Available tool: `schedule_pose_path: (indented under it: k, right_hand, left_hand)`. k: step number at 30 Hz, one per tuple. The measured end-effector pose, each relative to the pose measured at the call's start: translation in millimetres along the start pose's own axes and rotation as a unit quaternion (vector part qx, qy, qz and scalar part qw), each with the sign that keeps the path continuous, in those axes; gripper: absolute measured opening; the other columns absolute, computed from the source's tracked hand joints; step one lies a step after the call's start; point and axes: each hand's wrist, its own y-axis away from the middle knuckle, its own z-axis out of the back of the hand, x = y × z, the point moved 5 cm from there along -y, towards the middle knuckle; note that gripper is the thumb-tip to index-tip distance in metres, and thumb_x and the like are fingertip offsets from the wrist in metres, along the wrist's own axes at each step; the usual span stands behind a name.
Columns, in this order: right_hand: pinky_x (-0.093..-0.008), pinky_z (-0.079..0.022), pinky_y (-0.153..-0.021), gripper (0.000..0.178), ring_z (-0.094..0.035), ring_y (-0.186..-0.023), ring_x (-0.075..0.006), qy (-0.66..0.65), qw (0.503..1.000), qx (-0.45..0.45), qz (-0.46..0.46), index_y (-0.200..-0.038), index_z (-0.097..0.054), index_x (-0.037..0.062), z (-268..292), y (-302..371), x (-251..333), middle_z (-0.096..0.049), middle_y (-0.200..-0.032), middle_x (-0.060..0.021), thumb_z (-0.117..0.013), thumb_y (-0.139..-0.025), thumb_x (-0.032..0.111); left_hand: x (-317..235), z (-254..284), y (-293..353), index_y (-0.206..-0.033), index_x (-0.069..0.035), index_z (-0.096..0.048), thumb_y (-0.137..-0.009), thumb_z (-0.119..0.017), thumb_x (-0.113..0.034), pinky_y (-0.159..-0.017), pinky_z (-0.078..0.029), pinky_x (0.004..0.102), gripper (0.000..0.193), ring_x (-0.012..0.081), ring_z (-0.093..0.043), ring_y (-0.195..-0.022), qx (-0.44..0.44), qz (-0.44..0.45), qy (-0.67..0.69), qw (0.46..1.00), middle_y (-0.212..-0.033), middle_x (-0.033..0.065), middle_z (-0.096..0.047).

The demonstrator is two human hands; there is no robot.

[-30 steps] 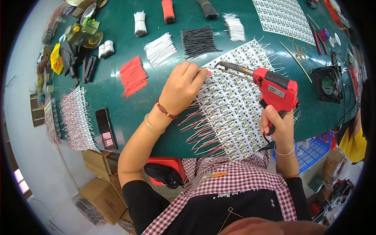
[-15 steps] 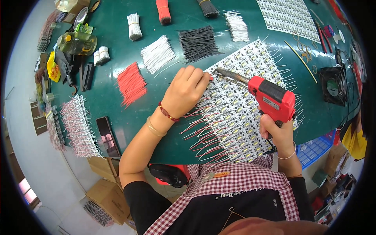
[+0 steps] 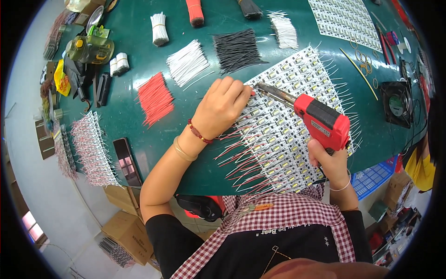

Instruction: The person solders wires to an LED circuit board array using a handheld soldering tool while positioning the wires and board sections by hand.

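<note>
My right hand (image 3: 328, 160) grips a red and black soldering gun (image 3: 323, 121) by its handle. The gun's tip reaches left to the upper left edge of a white LED circuit board panel (image 3: 290, 174), right beside the fingers of my left hand (image 3: 222, 103). Those fingers are closed in a pinch, and a short bit of red wire (image 3: 252, 93) shows at their tips. Red and white wires fringe the panel's left side; white ones stick out along its right. Left of the hand lie loose piles of red wires (image 3: 155, 100), white wires (image 3: 188, 63) and black wires (image 3: 238, 50).
Wire bundles stand along the far side of the green table (image 3: 134, 56). A second LED panel (image 3: 346, 23) lies far right, near rubber bands (image 3: 363, 60), a yellow stick (image 3: 358, 73) and a small black fan (image 3: 397, 104). To the left are a phone (image 3: 127, 160) and a wired panel (image 3: 93, 151).
Hardly anything differs: both hands and the soldering gun's tip hold the same place at the panel's edge. The view has shifted very slightly.
</note>
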Motion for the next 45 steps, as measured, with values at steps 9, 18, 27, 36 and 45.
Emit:
schedule_pose_path:
  k: [9,18,27,36,45]
  right_hand:
    - [-0.0228,-0.043,-0.049,0.029,-0.053,-0.055,-0.0061,-0.026,0.999,-0.017,0.037,-0.116,-0.060,-0.0006,4.7,6.8,-2.5,-0.061,-0.076,-0.0003,-0.069,-0.089,0.003]
    - [-0.0221,-0.044,-0.048,0.030,-0.055,-0.055,-0.0062,0.009,1.000,-0.022,0.006,-0.112,-0.061,0.0007,4.5,4.6,-11.6,-0.063,-0.075,-0.0004,-0.074,-0.086,0.005]
    - [-0.0223,-0.044,-0.049,0.029,-0.056,-0.056,-0.0064,0.016,1.000,-0.020,0.009,-0.109,-0.062,0.0013,1.9,6.9,-5.6,-0.064,-0.075,-0.0004,-0.075,-0.084,0.004]
    - [-0.0269,-0.049,-0.054,0.017,-0.058,-0.057,-0.0111,-0.038,0.998,-0.008,0.044,-0.101,-0.060,-0.0030,7.9,11.8,0.4,-0.062,-0.073,-0.0050,-0.066,-0.092,0.010]
    - [-0.0271,-0.049,-0.054,0.017,-0.059,-0.058,-0.0120,-0.060,0.997,-0.002,0.046,-0.104,-0.059,-0.0037,15.8,20.3,-8.0,-0.062,-0.073,-0.0058,-0.065,-0.092,0.007]
  left_hand:
    - [-0.3,-3.7,-2.1,-0.098,0.001,-0.065,-0.075,-0.065,-0.003,-0.068,-0.046,0.0344,0.023,0.0235,-0.053,-0.077,-0.003,-0.008,0.006,1.000,-0.085,0.0080,-0.051]
    - [-1.1,-6.2,-2.5,-0.097,0.001,-0.065,-0.076,-0.065,-0.004,-0.069,-0.046,0.0334,0.021,0.0224,-0.054,-0.079,0.007,-0.013,0.000,1.000,-0.086,0.0075,-0.052]
    - [-0.4,-3.9,-4.0,-0.096,0.000,-0.065,-0.076,-0.065,-0.005,-0.070,-0.046,0.0330,0.020,0.0218,-0.053,-0.079,0.006,-0.020,-0.013,1.000,-0.086,0.0070,-0.052]
    - [-1.2,-3.8,-6.2,-0.094,-0.001,-0.064,-0.077,-0.065,-0.005,-0.068,-0.045,0.0328,0.018,0.0212,-0.052,-0.077,0.007,-0.031,-0.014,0.999,-0.084,0.0067,-0.050]
    - [-15.9,4.7,-8.0,-0.095,0.001,-0.065,-0.076,-0.066,-0.005,-0.068,-0.043,0.0333,0.020,0.0221,-0.051,-0.077,-0.003,-0.034,-0.021,0.999,-0.082,0.0064,-0.049]
